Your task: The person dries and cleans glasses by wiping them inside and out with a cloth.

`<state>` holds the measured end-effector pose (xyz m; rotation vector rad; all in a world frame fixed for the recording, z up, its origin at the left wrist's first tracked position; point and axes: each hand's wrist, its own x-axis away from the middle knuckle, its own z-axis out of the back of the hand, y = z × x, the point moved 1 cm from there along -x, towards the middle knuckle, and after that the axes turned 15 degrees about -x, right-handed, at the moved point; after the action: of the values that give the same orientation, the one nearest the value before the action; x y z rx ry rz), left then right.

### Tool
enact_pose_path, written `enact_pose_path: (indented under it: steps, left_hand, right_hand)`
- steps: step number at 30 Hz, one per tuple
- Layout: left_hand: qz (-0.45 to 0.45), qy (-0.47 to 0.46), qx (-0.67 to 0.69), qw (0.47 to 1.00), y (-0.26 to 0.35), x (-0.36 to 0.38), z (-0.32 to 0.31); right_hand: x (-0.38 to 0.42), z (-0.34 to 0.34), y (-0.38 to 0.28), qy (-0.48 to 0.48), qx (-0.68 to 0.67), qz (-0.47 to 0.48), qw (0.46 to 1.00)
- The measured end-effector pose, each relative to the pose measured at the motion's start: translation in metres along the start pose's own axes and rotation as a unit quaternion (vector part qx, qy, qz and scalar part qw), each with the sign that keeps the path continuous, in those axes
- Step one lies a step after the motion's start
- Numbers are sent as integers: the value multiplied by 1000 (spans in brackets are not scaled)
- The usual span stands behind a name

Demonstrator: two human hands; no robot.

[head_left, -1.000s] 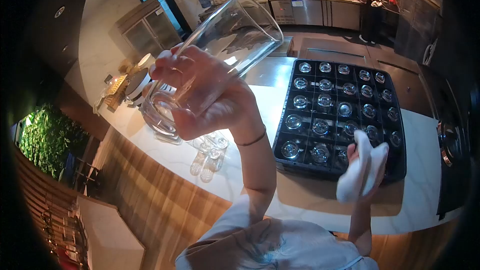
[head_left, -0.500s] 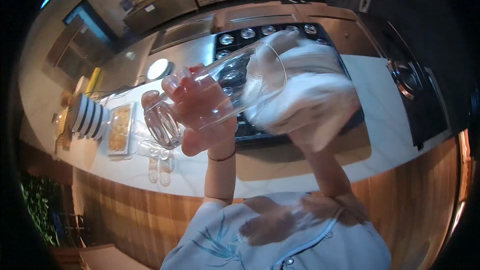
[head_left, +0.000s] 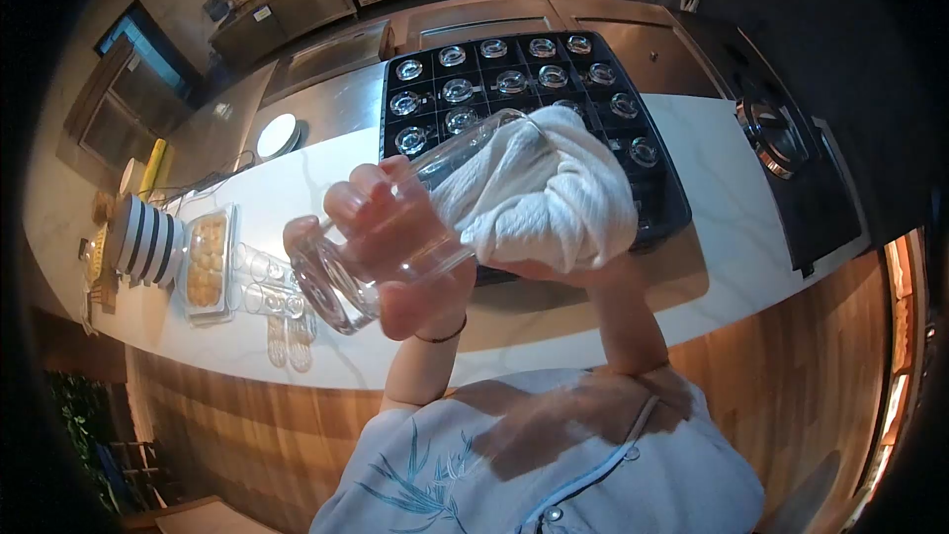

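Observation:
My left hand (head_left: 390, 232) is wrapped round the lower part of a clear drinking glass (head_left: 336, 282). The glass is tilted, its thick base toward the lower left and its mouth toward the upper right. A bunched white cloth (head_left: 554, 198) is at the mouth, partly inside the glass. My right hand (head_left: 544, 273) grips that cloth from below, its fingers mostly covered by the folds. Behind both hands lies a black compartment rack (head_left: 678, 200) with several upturned glasses (head_left: 493, 47) standing in its cells.
On the counter (head_left: 736, 247) at left, several clear glasses (head_left: 262, 265) lie beside a lidded tray of round, pale brown food (head_left: 205, 272). Further left stand black-and-white striped dishes (head_left: 148, 242). White plates (head_left: 279, 136) sit at the back. A metal-and-glass appliance (head_left: 771, 138) is at right.
The cloth, blurred and spread out earlier, is now bunched, and has moved left toward the glass mouth and into it. The glass and my left hand have shifted slightly down.

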<state>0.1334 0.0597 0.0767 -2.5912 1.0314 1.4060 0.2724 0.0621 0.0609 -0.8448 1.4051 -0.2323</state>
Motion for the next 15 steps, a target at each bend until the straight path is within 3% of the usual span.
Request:
enact_pose_path:
  steps: [3,5,6,8,9,13,15]
  left_hand:
    - [80,98,-13,992,9,3,-9]
    - [161,182,-42,969,20,0,-23]
    - [217,189,0,958,26,-1,-28]
    - [269,182,-58,944,34,-9,-33]
    - [294,177,-88,935,36,-12,-33]
    - [394,175,97,897,32,-19,-22]
    - [394,170,91,899,29,-25,-13]
  right_hand:
    - [45,-6,69,118,178,114,970]
    - [48,-1,59,157,235,149,948]
    - [44,5,53,167,248,154,942]
    - [34,21,41,193,267,156,931]
    - [32,27,39,213,267,156,927]
    - [42,46,26,337,200,133,910]
    - [44,57,17,405,131,118,897]
